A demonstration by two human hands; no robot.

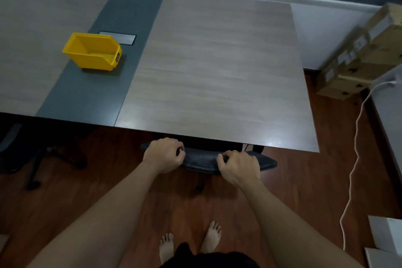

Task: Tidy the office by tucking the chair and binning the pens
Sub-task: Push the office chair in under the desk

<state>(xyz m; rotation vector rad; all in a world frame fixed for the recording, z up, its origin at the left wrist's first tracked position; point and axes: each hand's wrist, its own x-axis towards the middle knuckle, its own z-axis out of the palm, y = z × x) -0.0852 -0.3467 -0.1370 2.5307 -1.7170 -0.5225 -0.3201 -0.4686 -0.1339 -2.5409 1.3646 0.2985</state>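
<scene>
The bin [92, 52] sits empty on the surface [217, 72], far ahead and left of the hands. Left hand [164, 154] and right hand [238, 167] clench the chair [202, 159] back, nearly tucked. No pens visible; finding them seems next.

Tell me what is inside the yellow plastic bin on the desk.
The yellow plastic bin looks empty: bare floor and inner walls, no pens. Its near front lip hides a small strip inside.

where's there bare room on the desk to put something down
The wood desk top is bare from the grey strip to its right edge. The yellow bin and a plate crowd the strip. Both hands, left hand and right hand, grip the chair back.
</scene>
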